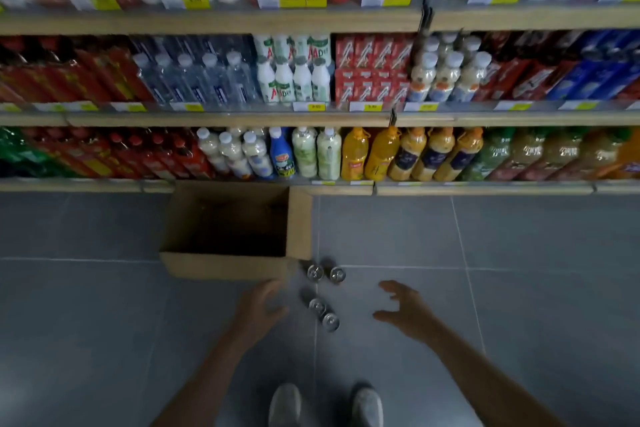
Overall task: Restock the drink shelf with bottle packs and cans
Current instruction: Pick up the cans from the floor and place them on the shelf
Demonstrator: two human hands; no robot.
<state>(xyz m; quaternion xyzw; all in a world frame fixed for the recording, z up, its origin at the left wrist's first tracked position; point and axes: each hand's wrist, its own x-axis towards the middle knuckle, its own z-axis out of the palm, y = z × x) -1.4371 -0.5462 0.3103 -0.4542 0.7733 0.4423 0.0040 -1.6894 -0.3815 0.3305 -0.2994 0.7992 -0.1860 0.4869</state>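
Four cans [323, 295] stand upright on the grey tiled floor [519, 288], two just off the near right corner of an open cardboard box [298, 229], two nearer the person's shoes [325, 404]. The left hand [258, 314] and right hand [405, 314] flank the nearer pair, fingers spread, holding nothing. Bare floor lies wide on both sides. The box's far edge sits against the bottom shelf [485, 188], packed with bottles.
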